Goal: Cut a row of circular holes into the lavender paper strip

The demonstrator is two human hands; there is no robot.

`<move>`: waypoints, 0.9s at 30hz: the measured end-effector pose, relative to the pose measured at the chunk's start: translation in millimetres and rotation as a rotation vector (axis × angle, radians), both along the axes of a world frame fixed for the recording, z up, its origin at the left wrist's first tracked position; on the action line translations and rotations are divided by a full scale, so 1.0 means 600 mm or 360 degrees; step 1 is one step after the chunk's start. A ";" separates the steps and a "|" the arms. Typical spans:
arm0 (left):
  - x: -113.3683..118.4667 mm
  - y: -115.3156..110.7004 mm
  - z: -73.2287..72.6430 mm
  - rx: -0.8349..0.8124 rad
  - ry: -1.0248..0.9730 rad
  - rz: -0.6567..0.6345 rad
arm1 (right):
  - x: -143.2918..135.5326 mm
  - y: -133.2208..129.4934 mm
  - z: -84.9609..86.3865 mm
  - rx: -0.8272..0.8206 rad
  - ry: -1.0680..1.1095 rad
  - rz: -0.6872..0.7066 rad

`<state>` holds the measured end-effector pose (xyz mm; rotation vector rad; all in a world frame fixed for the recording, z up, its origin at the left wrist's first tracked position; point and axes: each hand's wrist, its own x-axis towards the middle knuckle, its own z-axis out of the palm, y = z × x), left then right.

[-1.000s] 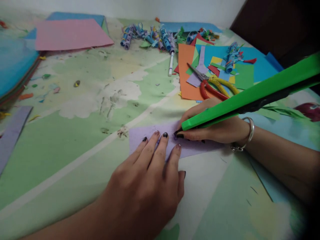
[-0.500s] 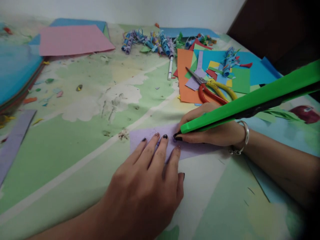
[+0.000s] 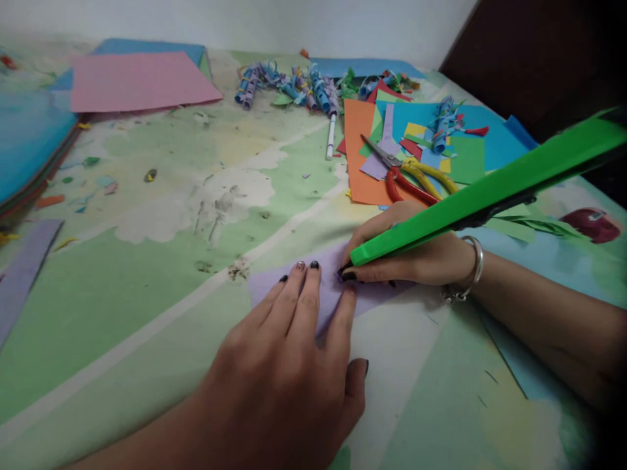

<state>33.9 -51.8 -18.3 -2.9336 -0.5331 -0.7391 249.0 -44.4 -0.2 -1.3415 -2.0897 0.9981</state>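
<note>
A strip of purple paper [image 3: 279, 281] lies on the patterned table cover. My left hand [image 3: 294, 359] rests flat on it with fingers stretched out, its index fingertip close to my right hand. Pinched in my right hand [image 3: 406, 254] is a long green tool with a black underside [image 3: 480, 196], shaped like a cutter. It slants up to the right, and its working tip is hidden by the fingers at the paper. Beyond my right hand lie scissors [image 3: 401, 166] with red and yellow handles.
Orange paper [image 3: 360, 176], blue sheets and scraps surround the scissors. Curled paper rolls [image 3: 294, 85] and a white stick [image 3: 331, 137] lie behind. Pink paper [image 3: 142, 81] sits back left, above a purple strip [image 3: 29, 281]. A dark surface [image 3: 539, 59] stands at the right.
My left middle fingers have drawn closer together and my thumb has spread outward. My right hand stays at the paper with the tool. The view has shifted slightly.
</note>
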 end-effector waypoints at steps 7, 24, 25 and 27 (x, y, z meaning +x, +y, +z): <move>-0.001 -0.003 0.001 0.0048 0.0034 -0.0011 | 0.005 0.000 -0.004 -0.0108 -0.0003 -0.0063; -0.002 -0.004 0.002 0.0083 0.0050 0.0006 | 0.006 0.000 -0.013 0.0264 -0.0124 0.0032; -0.003 -0.004 0.002 0.0081 0.0051 0.0001 | 0.006 -0.001 -0.012 0.0255 -0.0108 0.0032; -0.003 -0.003 0.001 0.0069 0.0051 0.0004 | 0.005 -0.001 -0.011 0.0198 -0.0063 0.0028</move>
